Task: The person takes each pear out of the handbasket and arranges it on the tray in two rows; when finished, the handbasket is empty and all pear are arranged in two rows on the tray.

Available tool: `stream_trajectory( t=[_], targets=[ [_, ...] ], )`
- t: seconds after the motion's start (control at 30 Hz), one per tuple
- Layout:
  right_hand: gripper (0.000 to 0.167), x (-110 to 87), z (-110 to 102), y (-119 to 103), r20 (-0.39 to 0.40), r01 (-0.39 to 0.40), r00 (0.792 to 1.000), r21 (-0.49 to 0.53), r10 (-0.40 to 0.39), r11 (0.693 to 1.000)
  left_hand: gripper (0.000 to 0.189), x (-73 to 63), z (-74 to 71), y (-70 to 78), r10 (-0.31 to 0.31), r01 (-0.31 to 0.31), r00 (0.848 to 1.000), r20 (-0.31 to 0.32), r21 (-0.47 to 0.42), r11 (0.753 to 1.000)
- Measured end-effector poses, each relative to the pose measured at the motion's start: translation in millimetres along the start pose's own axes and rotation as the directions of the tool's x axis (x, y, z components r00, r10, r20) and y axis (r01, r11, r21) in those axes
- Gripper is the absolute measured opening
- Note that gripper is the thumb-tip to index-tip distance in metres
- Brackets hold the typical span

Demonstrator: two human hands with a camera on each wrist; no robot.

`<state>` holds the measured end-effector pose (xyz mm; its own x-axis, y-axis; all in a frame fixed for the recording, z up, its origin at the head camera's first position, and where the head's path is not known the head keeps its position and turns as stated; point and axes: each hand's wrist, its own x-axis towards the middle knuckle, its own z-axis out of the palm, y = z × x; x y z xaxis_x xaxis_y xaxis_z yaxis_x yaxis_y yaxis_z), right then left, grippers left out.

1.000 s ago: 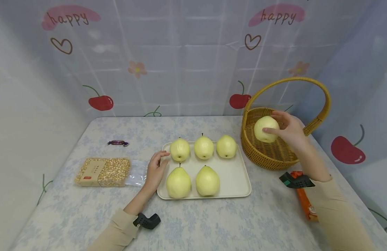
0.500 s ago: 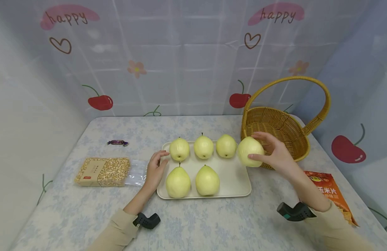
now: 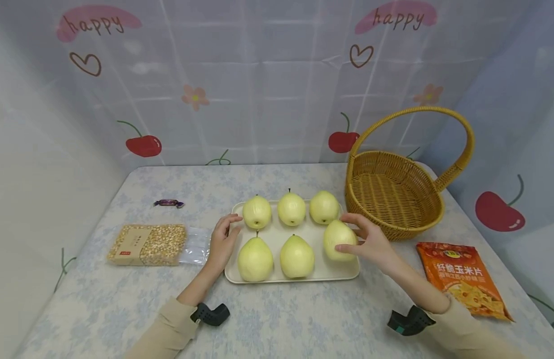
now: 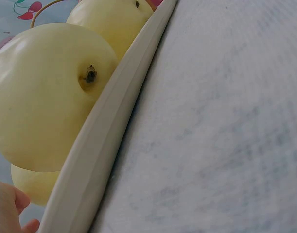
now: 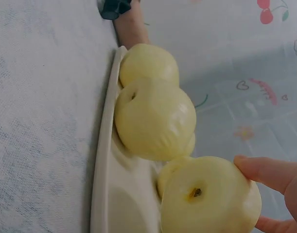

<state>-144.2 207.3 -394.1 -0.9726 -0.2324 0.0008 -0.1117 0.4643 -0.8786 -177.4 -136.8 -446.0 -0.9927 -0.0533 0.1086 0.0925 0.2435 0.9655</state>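
Observation:
My right hand (image 3: 368, 244) grips a pale yellow-green pear (image 3: 339, 241) between thumb and fingers, over the right part of the cream tray (image 3: 335, 271). In the right wrist view the held pear (image 5: 211, 199) shows its dark-centred end, with a fingertip pressed on its side. Several more pears stand on the tray, among them a front-left pear (image 3: 255, 260) and a front-middle pear (image 3: 296, 257). My left hand (image 3: 222, 244) rests at the tray's left edge, its fingers reaching loosely over the rim and holding nothing. Its fingertips show at the rim in the left wrist view.
A wicker basket (image 3: 393, 199) with a tall handle stands at the back right, only its woven bottom showing inside. An orange snack bag (image 3: 465, 279) lies to the right. On the left are a packet of corn kernels (image 3: 162, 244) and a purple wrapped candy (image 3: 168, 203).
My right hand has carried the pear out of the basket, leftward and toward me, to over the tray's right side. The snack bag is now uncovered. My left hand has stayed put.

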Motion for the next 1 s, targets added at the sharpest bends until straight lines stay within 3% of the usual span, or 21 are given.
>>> stream_trajectory(
  t=[0.5,0.87,1.0],
  targets=[
    [0.070,-7.0,14.5,14.5,0.009,-0.012,1.000,-0.012,0.012,1.000,0.026,-0.1,1.0,-0.3,0.002,-0.002,1.000,0.004,-0.004,1.000],
    [0.072,-7.1,22.8,17.8,0.002,0.091,0.996,-0.065,-0.091,0.994,0.026,-0.4,0.1,-0.2,0.009,-0.009,1.000,0.003,0.003,1.000],
    [0.073,-8.5,23.4,16.8,-0.026,0.071,0.997,-0.081,-0.073,0.994,0.026,2.6,1.5,-6.9,0.009,-0.009,1.000,0.005,-0.004,1.000]
  ],
)
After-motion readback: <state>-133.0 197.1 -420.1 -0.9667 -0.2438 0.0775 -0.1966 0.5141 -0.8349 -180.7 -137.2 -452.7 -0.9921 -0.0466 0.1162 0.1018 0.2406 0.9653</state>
